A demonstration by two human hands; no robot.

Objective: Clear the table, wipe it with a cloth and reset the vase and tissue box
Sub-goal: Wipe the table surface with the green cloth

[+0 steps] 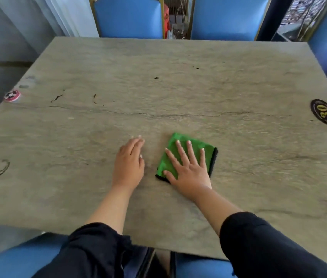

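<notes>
Pressing my right hand (188, 167), fingers spread flat, on the green cloth (178, 155), I'd sweep overlapping strokes across the worktop (178, 87), left hand (129, 159) flat.

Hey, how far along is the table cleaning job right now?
Clearing looks done: no dishes, vase or tissue box show on the table. Wiping is in hand: the right hand presses flat on the green cloth, the left hand beside it. Dark specks remain farther out. Resetting vase and tissue box is left.

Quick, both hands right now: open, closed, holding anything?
Left hand: open, flat on the table, holding nothing.
Right hand: open, fingers spread, pressing the green cloth.
</notes>
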